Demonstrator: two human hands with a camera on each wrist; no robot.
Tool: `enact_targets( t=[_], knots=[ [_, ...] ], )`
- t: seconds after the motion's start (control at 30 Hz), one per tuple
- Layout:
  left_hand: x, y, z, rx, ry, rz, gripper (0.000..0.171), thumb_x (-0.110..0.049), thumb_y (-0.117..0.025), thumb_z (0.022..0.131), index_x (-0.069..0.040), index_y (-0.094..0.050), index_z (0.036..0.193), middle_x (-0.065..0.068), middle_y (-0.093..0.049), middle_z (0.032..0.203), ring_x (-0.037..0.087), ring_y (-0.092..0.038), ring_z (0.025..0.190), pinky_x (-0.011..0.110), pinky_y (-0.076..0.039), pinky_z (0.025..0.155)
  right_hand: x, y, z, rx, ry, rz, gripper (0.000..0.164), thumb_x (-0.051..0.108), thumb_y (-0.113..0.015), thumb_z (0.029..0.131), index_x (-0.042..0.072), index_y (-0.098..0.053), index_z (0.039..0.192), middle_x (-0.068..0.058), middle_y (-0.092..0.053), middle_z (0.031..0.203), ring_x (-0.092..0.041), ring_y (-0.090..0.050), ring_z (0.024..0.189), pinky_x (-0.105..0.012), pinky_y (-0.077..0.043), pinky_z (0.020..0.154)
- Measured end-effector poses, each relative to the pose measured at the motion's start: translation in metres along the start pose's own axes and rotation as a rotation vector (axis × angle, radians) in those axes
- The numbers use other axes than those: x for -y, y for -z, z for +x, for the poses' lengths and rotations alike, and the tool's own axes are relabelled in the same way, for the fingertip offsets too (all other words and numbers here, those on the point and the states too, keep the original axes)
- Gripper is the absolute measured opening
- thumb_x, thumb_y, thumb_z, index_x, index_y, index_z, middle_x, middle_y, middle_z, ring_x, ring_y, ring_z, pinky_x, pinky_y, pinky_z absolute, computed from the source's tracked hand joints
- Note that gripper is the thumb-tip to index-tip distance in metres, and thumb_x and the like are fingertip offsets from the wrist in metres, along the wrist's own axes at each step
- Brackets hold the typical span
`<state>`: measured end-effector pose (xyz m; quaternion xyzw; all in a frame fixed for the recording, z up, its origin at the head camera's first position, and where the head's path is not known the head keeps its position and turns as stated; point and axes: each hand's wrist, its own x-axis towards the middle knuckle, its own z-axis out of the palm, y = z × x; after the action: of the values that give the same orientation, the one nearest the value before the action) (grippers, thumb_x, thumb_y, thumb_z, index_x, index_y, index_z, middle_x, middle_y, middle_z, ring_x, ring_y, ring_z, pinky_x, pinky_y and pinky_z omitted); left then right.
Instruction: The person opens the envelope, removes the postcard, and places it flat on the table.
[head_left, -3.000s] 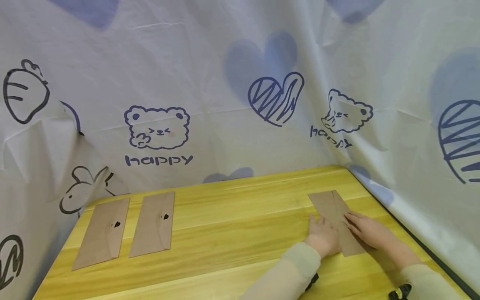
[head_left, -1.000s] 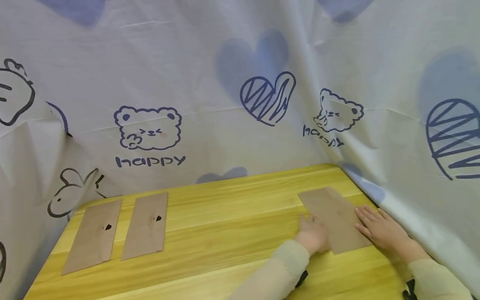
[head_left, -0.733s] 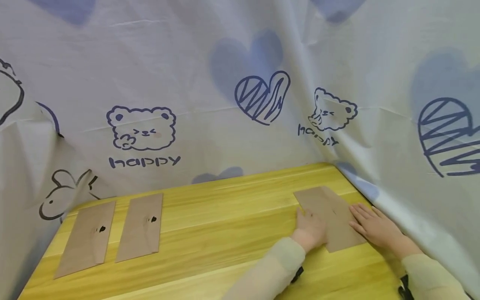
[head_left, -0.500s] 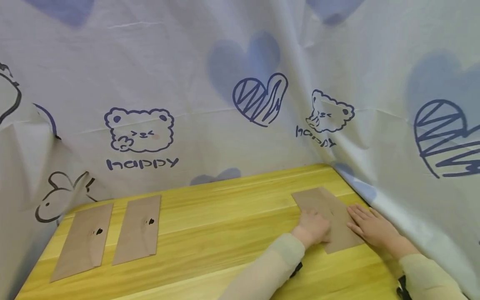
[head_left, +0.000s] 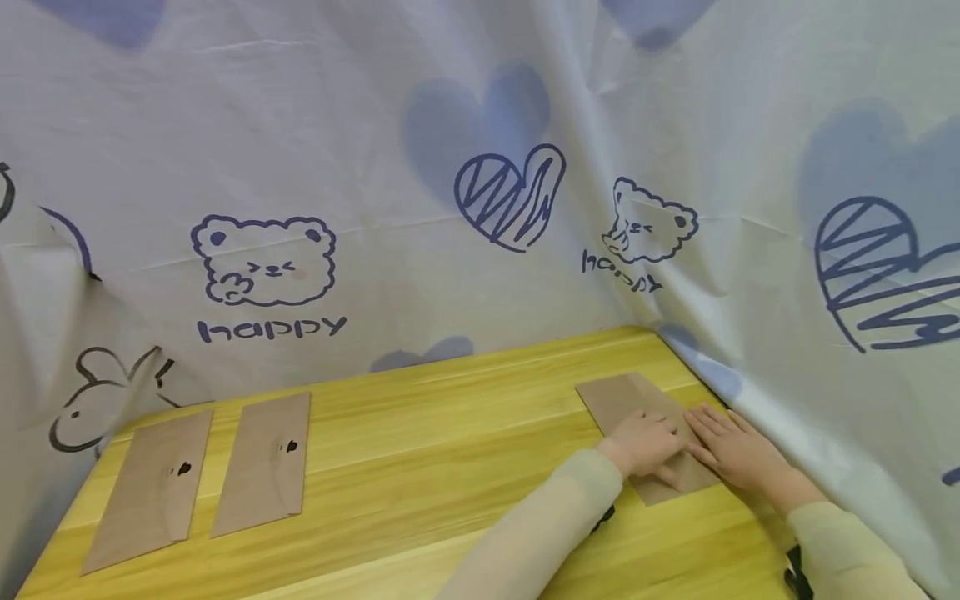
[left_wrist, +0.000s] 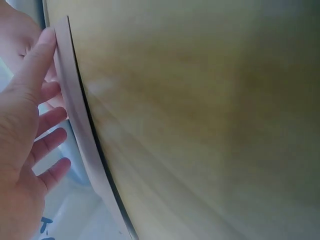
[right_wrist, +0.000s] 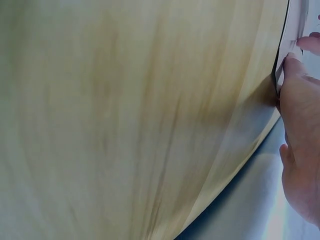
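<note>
A brown paper envelope [head_left: 617, 397] lies at the right of the wooden table, its flap unfolded toward the right in the head view. My left hand [head_left: 647, 443] rests on the middle of it, covering part of the paper. In the left wrist view, the thumb of my left hand [left_wrist: 25, 117] touches the envelope [left_wrist: 80, 112] and the other fingers are loosely extended. My right hand [head_left: 738, 452] lies with extended fingers at the envelope's right edge. In the right wrist view, the thumb of my right hand [right_wrist: 302, 112] is at the edge of the paper.
Two more brown envelopes, a far-left one [head_left: 146, 492] and one beside it [head_left: 262, 467], lie on the left of the wooden table [head_left: 420, 450], each bearing a small black mark. A white printed curtain [head_left: 405, 275] closes off the back and sides.
The envelope's flap, folded over three seconds ago, has been opened out to the right. My left hand has moved rightward from the left edge onto the envelope's middle. The head view has turned slightly right.
</note>
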<state>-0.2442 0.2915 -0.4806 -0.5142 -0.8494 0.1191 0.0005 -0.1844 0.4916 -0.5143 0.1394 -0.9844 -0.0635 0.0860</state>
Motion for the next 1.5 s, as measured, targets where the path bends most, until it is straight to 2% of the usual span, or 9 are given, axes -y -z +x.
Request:
enact_targets(
  t=[0.4,0.8,1.0,1.17,1.23,1.33,1.4,1.43,1.5],
  knots=[
    [0.008,0.002,0.007,0.011,0.003,-0.028,0.076,-0.081,-0.049,0.076,-0.047,-0.038,0.143,-0.024,-0.035,0.152,0.003,-0.03,0.143,0.031,-0.029,0.117,0.005,0.002,0.007,-0.075,0.054,-0.019,0.059,0.044,-0.042,0.102,0.001,-0.048,0.141,-0.02,-0.054,0.14,-0.033,-0.041,0.139,-0.055,-0.032,0.111],
    [0.007,0.01,-0.007,0.047,-0.027,-0.012,0.101,-0.085,-0.05,0.069,-0.038,-0.018,0.154,-0.02,-0.021,0.159,0.003,-0.021,0.147,0.032,-0.029,0.119,0.012,0.014,0.008,0.058,-0.035,0.029,0.059,0.043,-0.046,0.101,0.0,-0.048,0.142,-0.019,-0.048,0.147,-0.04,-0.04,0.138,-0.059,-0.029,0.112],
    [0.006,0.01,-0.015,0.011,-0.036,0.006,0.101,-0.084,-0.054,0.068,-0.037,-0.021,0.151,-0.02,-0.024,0.157,0.002,-0.026,0.144,0.027,-0.037,0.113,0.009,0.009,0.006,0.003,-0.005,0.002,0.057,0.041,-0.048,0.1,0.0,-0.05,0.14,-0.02,-0.052,0.142,-0.04,-0.042,0.137,-0.059,-0.031,0.111],
    [0.006,0.009,-0.017,-0.034,-0.062,0.007,0.099,-0.083,-0.055,0.068,-0.035,-0.025,0.15,-0.018,-0.027,0.154,0.003,-0.028,0.142,0.024,-0.037,0.112,0.005,0.012,0.006,0.04,-0.003,0.003,0.059,0.042,-0.05,0.099,0.001,-0.05,0.141,-0.019,-0.049,0.146,-0.04,-0.04,0.138,-0.058,-0.029,0.113],
    [0.006,0.009,-0.017,-0.049,-0.072,0.005,0.099,-0.083,-0.055,0.068,-0.035,-0.026,0.149,-0.017,-0.028,0.153,0.003,-0.029,0.14,0.021,-0.036,0.112,0.002,0.01,0.005,0.046,0.016,0.006,0.06,0.043,-0.048,0.1,0.001,-0.048,0.142,-0.02,-0.046,0.148,-0.039,-0.039,0.139,-0.053,-0.02,0.119],
    [0.007,0.009,-0.018,-0.07,-0.081,-0.003,0.098,-0.083,-0.057,0.067,-0.034,-0.028,0.148,-0.016,-0.029,0.152,0.003,-0.03,0.139,0.017,-0.036,0.111,-0.005,0.005,0.004,-0.026,0.09,-0.013,0.058,0.043,-0.049,0.1,0.002,-0.049,0.142,-0.019,-0.046,0.148,-0.033,-0.037,0.142,-0.04,0.0,0.125],
    [0.008,0.009,-0.018,-0.072,-0.085,-0.007,0.096,-0.083,-0.057,0.067,-0.035,-0.03,0.146,-0.016,-0.029,0.152,0.003,-0.03,0.139,0.016,-0.035,0.111,-0.01,0.001,0.004,-0.099,0.16,-0.035,0.057,0.042,-0.05,0.099,0.004,-0.049,0.142,-0.018,-0.048,0.147,-0.026,-0.026,0.149,-0.029,0.011,0.123],
    [0.008,0.008,-0.017,-0.073,-0.088,-0.011,0.095,-0.083,-0.057,0.067,-0.035,-0.031,0.145,-0.016,-0.029,0.152,0.003,-0.03,0.139,0.016,-0.036,0.11,-0.012,-0.001,0.004,-0.14,0.197,-0.047,0.057,0.041,-0.051,0.099,0.005,-0.048,0.143,-0.017,-0.048,0.147,-0.021,-0.021,0.151,-0.025,0.015,0.121],
    [0.009,0.007,-0.017,-0.078,-0.095,-0.025,0.091,-0.082,-0.058,0.067,-0.035,-0.034,0.141,-0.016,-0.03,0.151,0.003,-0.029,0.139,0.016,-0.037,0.109,-0.017,-0.004,0.005,-0.204,0.263,-0.067,0.058,0.04,-0.053,0.098,0.009,-0.044,0.147,-0.015,-0.049,0.147,-0.011,-0.013,0.152,-0.027,0.01,0.123]
  ],
)
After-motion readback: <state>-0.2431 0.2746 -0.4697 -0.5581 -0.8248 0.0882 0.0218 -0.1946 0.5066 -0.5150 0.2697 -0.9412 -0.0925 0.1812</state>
